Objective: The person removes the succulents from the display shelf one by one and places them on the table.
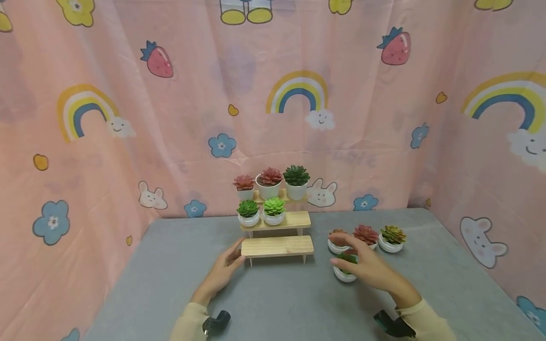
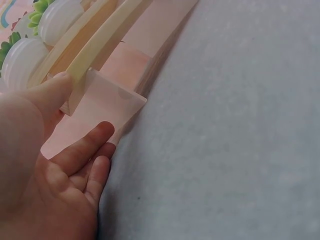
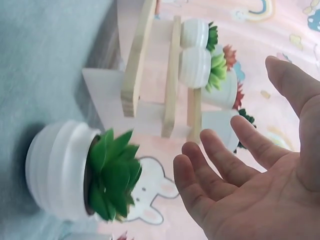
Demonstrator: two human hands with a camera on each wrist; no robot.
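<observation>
A three-tier stand with wooden shelves [image 1: 277,246] and pale side supports [image 2: 107,95] stands on the table. My left hand [image 1: 222,269] is at the left end of its lowest shelf. The thumb touches the board's end, and the loosely bent fingers lie beside the support. My right hand [image 1: 375,267] hovers with fingers spread and nothing in them, above a green succulent [image 3: 115,175] in a ribbed white pot [image 3: 57,170]. In the head view this hand partly hides that plant, a reddish succulent [image 1: 365,234] and an orange-brown one [image 1: 337,232] behind it.
Two pink-red succulents [image 1: 270,176] and a dark green one [image 1: 296,175] fill the top shelf. Two green succulents [image 1: 273,206] sit on the middle shelf's left part. A yellow-green succulent [image 1: 393,235] stands at right. A pink printed curtain [image 1: 187,118] hangs behind the grey table [image 1: 162,274].
</observation>
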